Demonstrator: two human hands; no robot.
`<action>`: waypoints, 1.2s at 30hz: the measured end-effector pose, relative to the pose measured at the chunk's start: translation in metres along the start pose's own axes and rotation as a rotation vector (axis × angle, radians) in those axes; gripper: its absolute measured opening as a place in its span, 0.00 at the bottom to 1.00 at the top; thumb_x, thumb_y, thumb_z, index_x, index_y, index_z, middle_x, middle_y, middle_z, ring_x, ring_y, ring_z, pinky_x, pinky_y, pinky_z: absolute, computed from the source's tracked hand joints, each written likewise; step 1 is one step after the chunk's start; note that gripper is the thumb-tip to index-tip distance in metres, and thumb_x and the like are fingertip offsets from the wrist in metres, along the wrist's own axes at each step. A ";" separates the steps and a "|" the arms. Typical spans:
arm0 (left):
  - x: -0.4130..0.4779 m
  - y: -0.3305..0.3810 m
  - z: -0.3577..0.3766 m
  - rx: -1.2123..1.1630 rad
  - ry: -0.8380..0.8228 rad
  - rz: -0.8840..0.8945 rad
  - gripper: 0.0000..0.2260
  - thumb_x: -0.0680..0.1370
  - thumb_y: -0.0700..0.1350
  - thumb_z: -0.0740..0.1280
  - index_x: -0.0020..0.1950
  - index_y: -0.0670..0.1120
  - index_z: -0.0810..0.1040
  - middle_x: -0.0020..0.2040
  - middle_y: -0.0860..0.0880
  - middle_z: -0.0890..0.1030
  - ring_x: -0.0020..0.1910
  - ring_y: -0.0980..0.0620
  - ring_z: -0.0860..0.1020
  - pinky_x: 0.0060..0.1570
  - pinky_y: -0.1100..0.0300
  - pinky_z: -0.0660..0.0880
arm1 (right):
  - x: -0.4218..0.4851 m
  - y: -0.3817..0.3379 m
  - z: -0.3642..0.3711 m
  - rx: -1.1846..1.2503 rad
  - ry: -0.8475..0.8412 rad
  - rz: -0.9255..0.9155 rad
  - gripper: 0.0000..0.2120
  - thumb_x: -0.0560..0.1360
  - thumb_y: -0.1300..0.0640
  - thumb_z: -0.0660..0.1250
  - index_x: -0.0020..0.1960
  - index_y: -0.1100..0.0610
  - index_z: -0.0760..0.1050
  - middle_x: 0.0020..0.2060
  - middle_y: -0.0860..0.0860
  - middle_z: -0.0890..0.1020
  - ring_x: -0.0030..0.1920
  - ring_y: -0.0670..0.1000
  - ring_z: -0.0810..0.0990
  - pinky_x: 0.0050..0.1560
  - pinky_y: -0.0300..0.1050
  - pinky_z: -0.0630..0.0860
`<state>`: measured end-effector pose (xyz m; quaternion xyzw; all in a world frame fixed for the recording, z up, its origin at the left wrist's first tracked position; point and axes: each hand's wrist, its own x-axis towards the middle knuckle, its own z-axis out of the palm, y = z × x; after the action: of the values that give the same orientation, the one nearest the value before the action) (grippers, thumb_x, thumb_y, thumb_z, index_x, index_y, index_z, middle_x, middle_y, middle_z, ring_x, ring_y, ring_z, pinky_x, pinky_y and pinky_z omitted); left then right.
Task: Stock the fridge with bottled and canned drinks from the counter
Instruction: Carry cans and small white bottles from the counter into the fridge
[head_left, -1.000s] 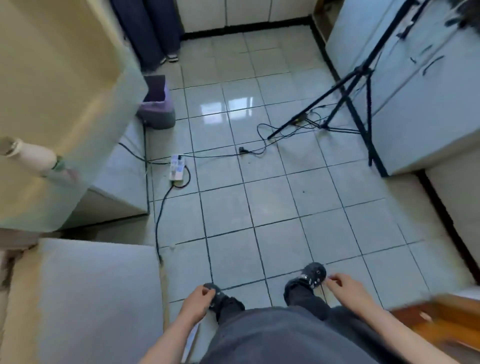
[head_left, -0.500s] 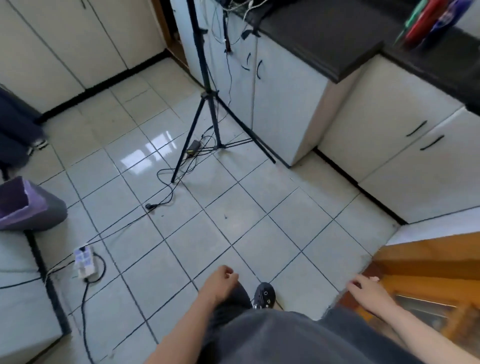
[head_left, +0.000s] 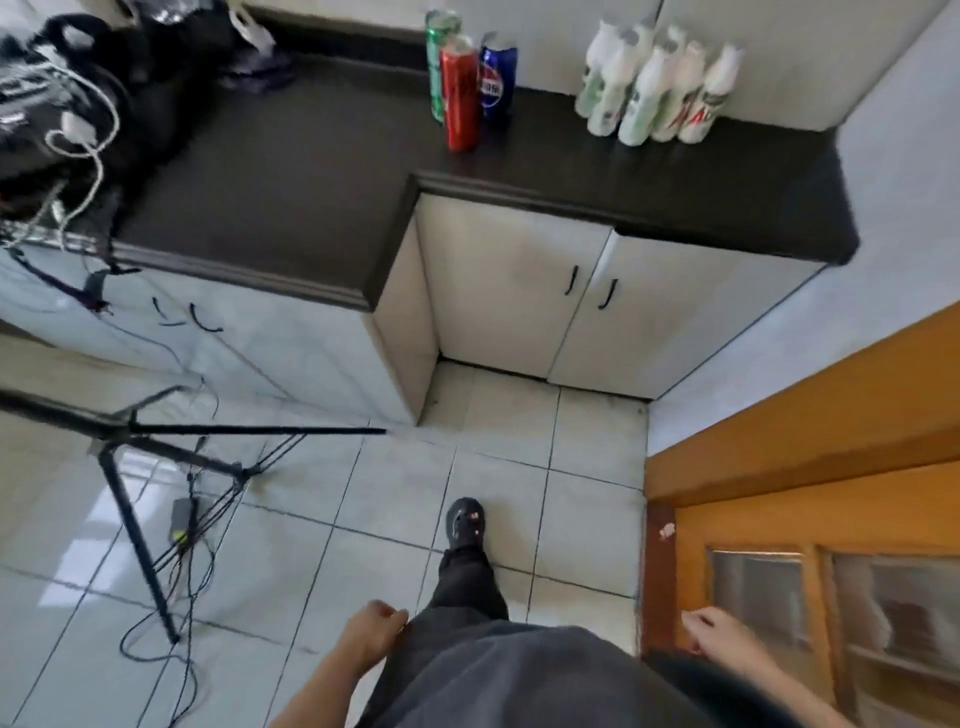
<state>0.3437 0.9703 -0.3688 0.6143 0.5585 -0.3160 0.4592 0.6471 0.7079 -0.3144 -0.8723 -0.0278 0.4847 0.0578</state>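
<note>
On the black counter (head_left: 291, 171) stand three tall cans: a green can (head_left: 436, 62), a red can (head_left: 460, 93) and a blue can (head_left: 497, 78). To their right, several white bottles (head_left: 654, 88) are grouped near the wall. My left hand (head_left: 371, 636) hangs by my left thigh with loosely curled fingers and holds nothing. My right hand (head_left: 719, 642) hangs at my right side, also loosely curled and empty. Both hands are far below the counter. The fridge is out of view.
A black tripod (head_left: 135, 447) with tangled cables stands on the tiled floor at left. Black bags and white cords (head_left: 78, 104) lie on the counter's left end. A wooden door (head_left: 810, 519) with glass panes is at right. Cream cabinets (head_left: 545, 296) sit under the counter.
My view has swung right from the floor and the fridge door to the counter with the cans and bottles. Both hands stay hanging at my sides, empty.
</note>
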 end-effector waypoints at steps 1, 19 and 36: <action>0.011 0.024 -0.024 0.040 0.011 0.023 0.13 0.79 0.48 0.60 0.35 0.45 0.71 0.38 0.44 0.76 0.42 0.47 0.76 0.39 0.59 0.66 | 0.004 -0.013 -0.013 0.026 0.031 0.018 0.15 0.81 0.50 0.57 0.59 0.59 0.75 0.53 0.54 0.81 0.54 0.52 0.78 0.55 0.43 0.71; 0.105 0.328 -0.212 -0.261 0.163 0.321 0.06 0.80 0.48 0.62 0.50 0.48 0.76 0.47 0.50 0.80 0.49 0.50 0.78 0.49 0.58 0.71 | 0.114 -0.322 -0.181 0.183 0.052 -0.406 0.11 0.80 0.48 0.57 0.59 0.48 0.72 0.54 0.46 0.78 0.56 0.47 0.77 0.56 0.41 0.71; 0.088 0.511 -0.368 -0.818 0.853 0.592 0.18 0.77 0.51 0.65 0.66 0.55 0.67 0.62 0.61 0.68 0.63 0.61 0.69 0.59 0.63 0.69 | 0.145 -0.604 -0.330 0.259 0.239 -1.045 0.11 0.77 0.55 0.64 0.58 0.44 0.71 0.52 0.39 0.76 0.51 0.31 0.75 0.48 0.29 0.72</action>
<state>0.8123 1.3656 -0.2011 0.5893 0.5741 0.3322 0.4614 1.0084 1.2978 -0.1862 -0.7771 -0.3903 0.2888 0.4004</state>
